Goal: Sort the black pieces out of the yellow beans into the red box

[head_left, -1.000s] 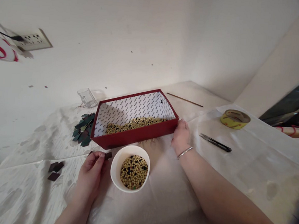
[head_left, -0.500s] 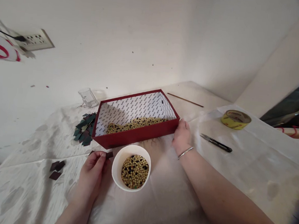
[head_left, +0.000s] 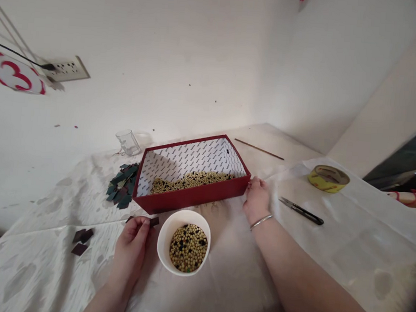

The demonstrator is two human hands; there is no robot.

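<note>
A red box point(head_left: 190, 194) with a patterned white lining holds yellow and black beads point(head_left: 191, 181) along its near side. In front of it stands a white bowl point(head_left: 164, 244) with more beads inside. My left hand point(head_left: 133, 239), just left of the bowl, pinches a dark strip point(head_left: 154, 222) between thumb and fingers. At the box's right front corner is my right hand point(head_left: 257, 198), its fingers bent together; what they hold, if anything, is hidden.
Left of the box lie a heap of dark green pieces point(head_left: 122, 184) and several brown pieces point(head_left: 79, 249). A clear cup point(head_left: 128, 143) stands behind the heap. On the right are a thin stick point(head_left: 259, 149), black snips point(head_left: 302, 211) and a yellow tape roll point(head_left: 328, 180).
The whole view has shifted, so everything sits slightly lower in the picture. Both hands stay near the same places by the bowl and the box corner.
</note>
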